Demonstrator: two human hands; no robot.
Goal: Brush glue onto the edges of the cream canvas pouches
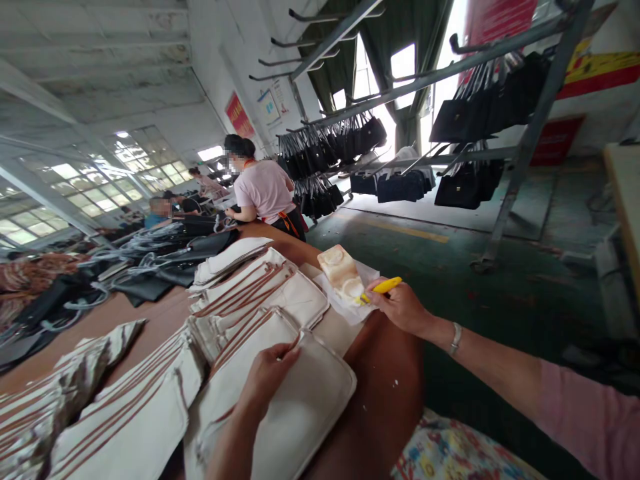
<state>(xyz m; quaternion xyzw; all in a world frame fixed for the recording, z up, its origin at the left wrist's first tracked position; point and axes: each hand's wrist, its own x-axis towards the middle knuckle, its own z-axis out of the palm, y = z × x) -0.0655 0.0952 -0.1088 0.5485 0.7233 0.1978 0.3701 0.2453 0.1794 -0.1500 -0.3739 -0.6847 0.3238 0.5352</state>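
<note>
My right hand (403,308) is closed around the yellow handle of a small brush (388,285). The brush's tip reaches the near end of a cream-and-tan container (338,265), where something white shows, perhaps glue. White sheet material (354,313) lies under the container. With thumb and fingers pinched, my left hand (270,373) grips the upper edge of a cream leather bag piece (315,393) on top of the nearest stack. That piece has rounded corners and a stitched rim. More cream pieces with brown edges (270,283) overlap just beyond it.
Further cream stacks (135,413) cover the left of the brown table (385,380). Black bags with grey handles (165,267) lie farther back. A co-worker (265,190) stands at the far end. To the right, a metal rack (520,153) holds hanging black bags.
</note>
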